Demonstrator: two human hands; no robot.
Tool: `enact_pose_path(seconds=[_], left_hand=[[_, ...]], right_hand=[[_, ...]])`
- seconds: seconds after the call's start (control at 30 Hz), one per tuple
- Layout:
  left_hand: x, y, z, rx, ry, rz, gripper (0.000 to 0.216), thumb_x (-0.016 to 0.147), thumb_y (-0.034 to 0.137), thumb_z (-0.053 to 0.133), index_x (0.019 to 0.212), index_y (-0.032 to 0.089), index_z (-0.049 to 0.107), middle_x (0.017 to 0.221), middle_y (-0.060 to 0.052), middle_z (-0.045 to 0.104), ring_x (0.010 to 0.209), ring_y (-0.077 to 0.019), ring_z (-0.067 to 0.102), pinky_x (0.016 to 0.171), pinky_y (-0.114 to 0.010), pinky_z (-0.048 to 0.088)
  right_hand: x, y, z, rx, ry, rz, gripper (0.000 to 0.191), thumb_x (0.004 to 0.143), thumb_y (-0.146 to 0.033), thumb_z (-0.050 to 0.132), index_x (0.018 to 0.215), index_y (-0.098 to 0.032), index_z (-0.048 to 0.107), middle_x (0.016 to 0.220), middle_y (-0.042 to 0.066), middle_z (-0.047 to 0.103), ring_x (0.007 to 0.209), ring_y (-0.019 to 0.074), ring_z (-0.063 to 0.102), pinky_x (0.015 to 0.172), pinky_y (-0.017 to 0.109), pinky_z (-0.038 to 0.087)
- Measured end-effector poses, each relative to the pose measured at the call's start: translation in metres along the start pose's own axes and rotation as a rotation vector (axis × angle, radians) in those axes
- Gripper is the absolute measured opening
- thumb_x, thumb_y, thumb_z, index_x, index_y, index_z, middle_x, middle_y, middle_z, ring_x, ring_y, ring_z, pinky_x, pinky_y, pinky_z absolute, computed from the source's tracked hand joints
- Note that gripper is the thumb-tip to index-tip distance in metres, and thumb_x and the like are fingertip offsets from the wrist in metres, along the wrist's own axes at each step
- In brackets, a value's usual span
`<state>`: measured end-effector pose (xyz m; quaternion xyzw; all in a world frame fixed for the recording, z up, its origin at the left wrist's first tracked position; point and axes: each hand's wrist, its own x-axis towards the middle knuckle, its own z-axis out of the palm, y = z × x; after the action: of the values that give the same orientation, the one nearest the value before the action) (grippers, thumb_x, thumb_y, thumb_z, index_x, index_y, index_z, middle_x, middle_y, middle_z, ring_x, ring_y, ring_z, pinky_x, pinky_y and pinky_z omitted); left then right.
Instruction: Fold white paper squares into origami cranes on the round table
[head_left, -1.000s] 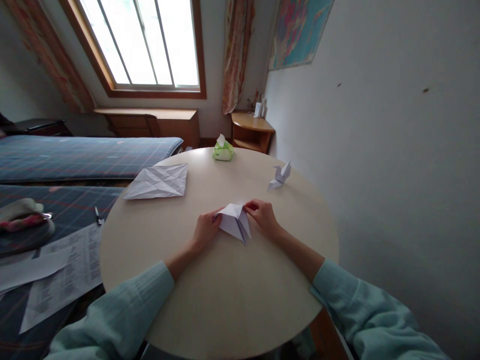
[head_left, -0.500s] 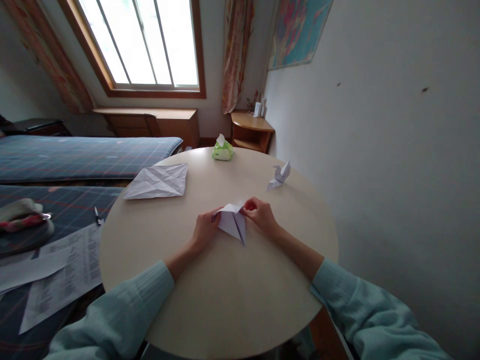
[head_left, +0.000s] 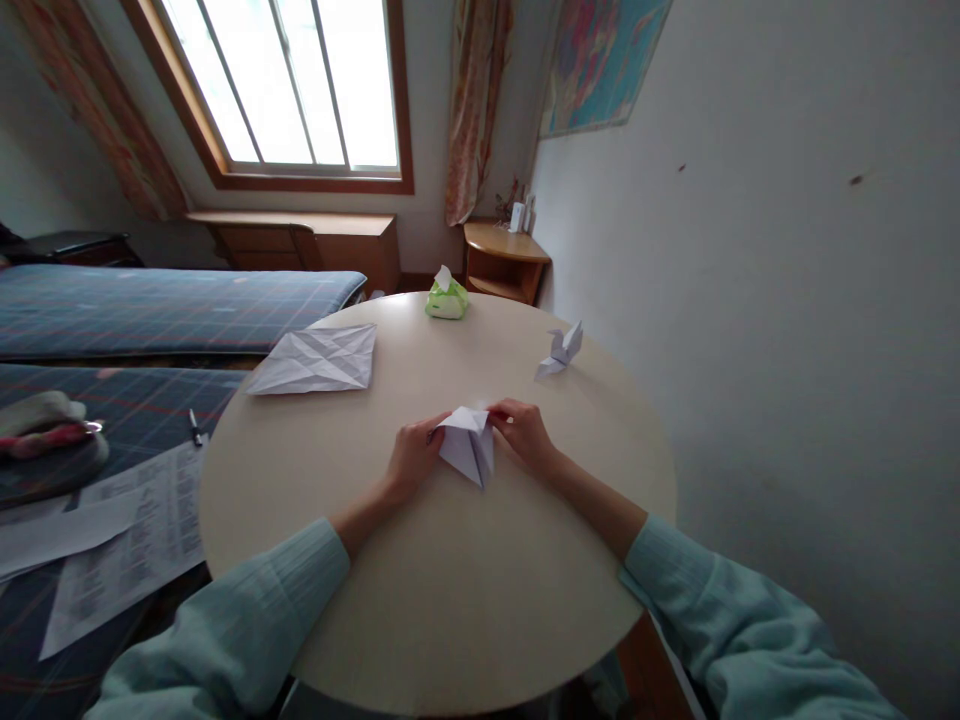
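Between my hands, over the middle of the round table (head_left: 450,600), is a folded piece of white paper (head_left: 466,450) with its narrow point towards me. My left hand (head_left: 415,452) pinches its left corner. At the upper right corner, the fingertips of my right hand (head_left: 520,427) are closed on the paper's edge. A flap stands partly raised along the right side. Farther off to the right stands a white origami crane (head_left: 561,348). A creased white sheet (head_left: 319,360) lies flat at the table's left.
A green tissue pack (head_left: 447,299) stands at the table's far edge. Left of the table, a plaid bed (head_left: 150,385) bears printed sheets (head_left: 135,540), a pen (head_left: 195,428) and a grey and red pouch (head_left: 49,440). A white wall (head_left: 787,350) rises on the right.
The right flap of the folded paper has shifted, and the dark gap down its front has narrowed. My right hand has moved very slightly; my left hand keeps its hold.
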<state>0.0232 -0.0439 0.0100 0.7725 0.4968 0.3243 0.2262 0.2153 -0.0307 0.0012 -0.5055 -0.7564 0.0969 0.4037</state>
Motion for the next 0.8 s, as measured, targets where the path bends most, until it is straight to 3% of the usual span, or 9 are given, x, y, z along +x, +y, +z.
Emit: enact_pose_path(seconds=[0.33, 0.63, 0.8], left_hand=[[0.0, -0.001, 0.001, -0.001, 0.02, 0.014, 0.039, 0.076, 0.008, 0.041, 0.108, 0.019, 0.059, 0.103, -0.004, 0.064, 0.086, -0.0167, 0.061, 0.077, -0.025, 0.046], [0.0, -0.006, 0.004, 0.006, 0.022, 0.055, 0.041, 0.075, 0.007, 0.043, 0.11, 0.022, 0.057, 0.108, -0.003, 0.061, 0.095, -0.0164, 0.059, 0.082, -0.026, 0.044], [0.0, -0.007, 0.006, 0.018, 0.022, 0.03, 0.04, 0.076, 0.008, 0.043, 0.109, 0.022, 0.058, 0.106, -0.003, 0.063, 0.089, -0.0154, 0.06, 0.08, -0.025, 0.045]], right_hand=[[0.0, 0.0, -0.003, 0.039, -0.001, 0.005, 0.017, 0.074, -0.01, 0.054, 0.077, -0.018, 0.069, 0.076, 0.005, 0.068, 0.069, 0.0154, 0.061, 0.064, 0.024, 0.045], [-0.004, -0.012, -0.006, 0.028, -0.036, -0.024, 0.02, 0.075, -0.011, 0.05, 0.084, -0.017, 0.068, 0.078, 0.006, 0.068, 0.07, 0.0154, 0.061, 0.065, 0.024, 0.044], [-0.001, -0.008, -0.005, -0.02, -0.008, 0.054, 0.015, 0.072, -0.012, 0.055, 0.078, -0.017, 0.067, 0.078, 0.005, 0.068, 0.07, 0.0152, 0.061, 0.066, 0.024, 0.044]])
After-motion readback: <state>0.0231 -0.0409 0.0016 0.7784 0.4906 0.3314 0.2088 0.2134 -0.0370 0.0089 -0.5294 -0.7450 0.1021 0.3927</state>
